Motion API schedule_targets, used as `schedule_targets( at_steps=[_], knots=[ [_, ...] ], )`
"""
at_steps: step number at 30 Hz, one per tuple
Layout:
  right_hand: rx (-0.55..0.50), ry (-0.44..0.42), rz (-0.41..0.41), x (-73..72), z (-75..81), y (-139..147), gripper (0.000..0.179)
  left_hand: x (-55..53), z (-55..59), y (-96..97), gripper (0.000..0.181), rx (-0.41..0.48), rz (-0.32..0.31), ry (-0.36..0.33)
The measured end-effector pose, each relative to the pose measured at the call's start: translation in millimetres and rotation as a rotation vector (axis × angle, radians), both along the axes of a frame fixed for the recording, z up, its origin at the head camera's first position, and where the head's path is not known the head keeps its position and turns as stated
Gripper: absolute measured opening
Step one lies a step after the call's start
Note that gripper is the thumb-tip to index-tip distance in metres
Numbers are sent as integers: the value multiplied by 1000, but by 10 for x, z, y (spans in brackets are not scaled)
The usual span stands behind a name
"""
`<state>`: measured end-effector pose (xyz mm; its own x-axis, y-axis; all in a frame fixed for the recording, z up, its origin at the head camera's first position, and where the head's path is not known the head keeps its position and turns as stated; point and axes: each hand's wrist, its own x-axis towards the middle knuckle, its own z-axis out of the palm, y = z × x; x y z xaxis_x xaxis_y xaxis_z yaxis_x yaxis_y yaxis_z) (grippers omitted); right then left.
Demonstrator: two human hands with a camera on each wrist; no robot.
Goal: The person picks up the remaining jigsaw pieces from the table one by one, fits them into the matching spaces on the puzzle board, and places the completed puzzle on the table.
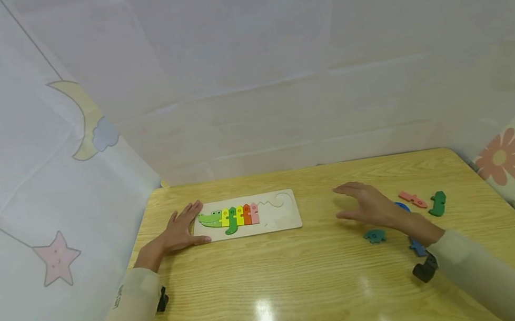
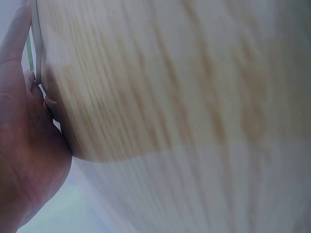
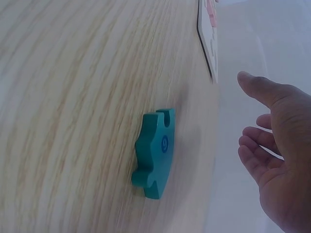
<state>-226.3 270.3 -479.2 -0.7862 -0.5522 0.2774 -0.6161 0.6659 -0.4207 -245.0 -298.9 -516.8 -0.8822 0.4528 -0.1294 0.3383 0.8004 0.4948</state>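
Observation:
A pale wooden puzzle board (image 1: 277, 219) holds a crocodile of coloured pieces (image 1: 233, 218), with a drawn curly tail line at its right end. My left hand (image 1: 181, 231) spans the board's left end, its straight thumb along the near edge and fingers at the far corner. In the left wrist view that hand (image 2: 29, 131) lies against the board's side. To the right of the board, my right hand (image 1: 370, 207) hovers over the table, thumb and fingers apart and nothing between them. A teal puzzle piece (image 3: 160, 153) with a number on it lies below this hand.
Around the right forearm lie a coral piece (image 1: 413, 199), a green piece (image 1: 438, 203) and blue pieces (image 1: 417, 246), one partly hidden by the arm. The wooden table (image 1: 262, 282) meets fabric-covered walls (image 1: 254, 129) at the back and sides.

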Motion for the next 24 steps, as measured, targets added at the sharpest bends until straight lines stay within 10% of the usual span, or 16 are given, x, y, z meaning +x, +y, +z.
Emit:
schedule_targets(
  at_steps=[24],
  knots=[
    [-17,83,-50,51,82,315,65,-16,-8,-15,114,-9,2,-7]
  ],
)
